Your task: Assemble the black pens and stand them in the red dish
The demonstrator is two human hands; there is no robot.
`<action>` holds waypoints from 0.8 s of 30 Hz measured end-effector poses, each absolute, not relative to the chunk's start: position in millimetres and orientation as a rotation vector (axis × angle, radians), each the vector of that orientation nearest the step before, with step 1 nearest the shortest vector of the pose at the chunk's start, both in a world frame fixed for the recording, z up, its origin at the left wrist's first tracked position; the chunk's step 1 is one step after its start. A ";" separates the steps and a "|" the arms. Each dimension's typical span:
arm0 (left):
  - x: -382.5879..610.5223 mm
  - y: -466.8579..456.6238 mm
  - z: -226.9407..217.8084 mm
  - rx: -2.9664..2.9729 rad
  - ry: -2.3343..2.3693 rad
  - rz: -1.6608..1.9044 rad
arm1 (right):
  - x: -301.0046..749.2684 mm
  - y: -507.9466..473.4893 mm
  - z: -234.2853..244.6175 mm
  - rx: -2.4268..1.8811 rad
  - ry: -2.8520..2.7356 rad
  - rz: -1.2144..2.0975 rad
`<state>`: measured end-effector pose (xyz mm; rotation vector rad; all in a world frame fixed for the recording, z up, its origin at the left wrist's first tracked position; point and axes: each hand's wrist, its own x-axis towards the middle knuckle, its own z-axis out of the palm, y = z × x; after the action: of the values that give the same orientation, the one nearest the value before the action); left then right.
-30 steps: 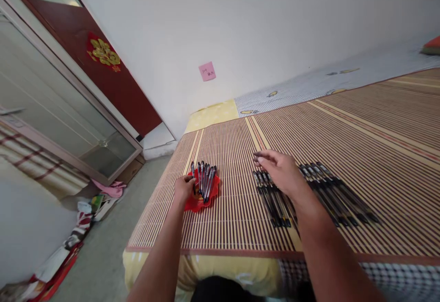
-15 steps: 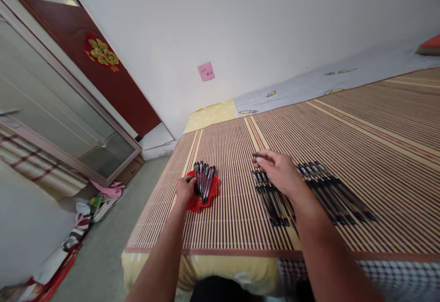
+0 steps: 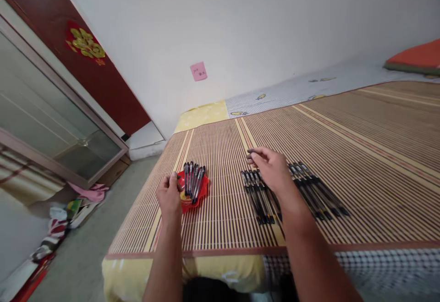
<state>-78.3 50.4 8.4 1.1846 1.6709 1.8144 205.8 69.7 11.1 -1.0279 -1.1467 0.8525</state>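
My left hand (image 3: 169,195) is at the left rim of a red scalloped plate (image 3: 203,193), thumb raised and fingers a little apart. Several dark pens (image 3: 194,179) lie bunched on that plate, caps pointing away from me. Over the caps of a row of black pens (image 3: 256,192) hovers my right hand (image 3: 271,167), its fingers stretched left and loosely bent, with the thumb close to them. I see no pen in it. Its wrist and forearm hide part of this row. Right of the forearm, more black pens (image 3: 318,189) lie side by side.
A striped bamboo mat (image 3: 220,224) covers the bed, with yellow and checked bedding at its edges. A red-orange cushion (image 3: 417,57) lies at the far right. The wall bears a pink note (image 3: 198,71). At left are a glass-panelled door (image 3: 58,109) and items on the floor.
My left hand has drawn back left from the pens on the plate, its thumb lifting. My right hand stays above the row, shifted slightly; the view has turned a little right.
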 end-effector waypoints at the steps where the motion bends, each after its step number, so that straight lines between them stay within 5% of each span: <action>1: -65.6 45.7 10.9 1.037 1.452 1.843 | 205.7 69.7 11.4 -1.026 -1.146 0.849; 9: 13.5 30.8 22.5 0.593 0.549 1.432 | 204.1 66.3 15.1 -1.047 -1.166 0.842; 24: 27.6 11.9 -22.4 0.395 0.258 1.211 | 189.4 63.0 17.2 -1.116 -1.353 0.721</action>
<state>27.6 11.9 -22.4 0.3952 0.2576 1.2107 189.4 63.0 17.2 -1.1162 -1.3532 0.7209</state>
